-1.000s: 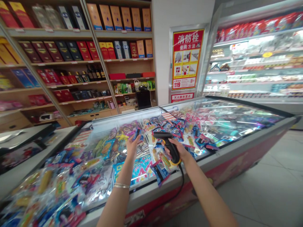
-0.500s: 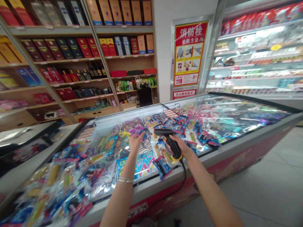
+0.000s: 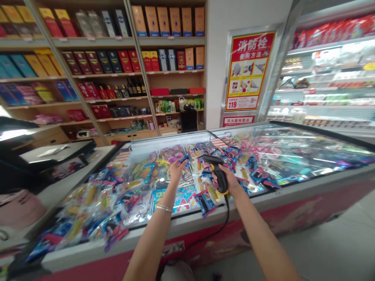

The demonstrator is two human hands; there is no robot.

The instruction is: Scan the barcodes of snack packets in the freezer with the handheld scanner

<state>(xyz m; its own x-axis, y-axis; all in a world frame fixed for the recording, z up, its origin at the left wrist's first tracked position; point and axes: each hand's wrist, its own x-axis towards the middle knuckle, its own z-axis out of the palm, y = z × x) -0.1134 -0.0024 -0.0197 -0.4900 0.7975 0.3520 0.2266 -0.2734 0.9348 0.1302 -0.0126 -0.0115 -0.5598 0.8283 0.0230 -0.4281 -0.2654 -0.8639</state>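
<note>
My right hand [image 3: 227, 179] is wrapped round the handle of a black and yellow barcode scanner [image 3: 221, 177], whose head points left over the freezer. My left hand [image 3: 177, 168] pinches a small blue packet [image 3: 184, 159] just left of the scanner head. Below the scanner lie a blue and pink packet [image 3: 206, 203] and clear packets with yellow food [image 3: 205, 185]. Many wrapped packets [image 3: 90, 195] are heaped on the left part of the glass-topped freezer [image 3: 307, 191].
The scanner's black cable [image 3: 227, 216] hangs over the freezer's front edge. A counter [image 3: 101, 156] with a pink bag [image 3: 22, 207] stands at the left. Behind are shelves of boxes [image 3: 171, 41], a red poster [image 3: 249, 72] and a lit chiller [image 3: 328, 86].
The view has turned left, so the scene sits further right and more of the counter and pink bag shows. Both hands remain over the freezer, with the scanner still in my right hand.
</note>
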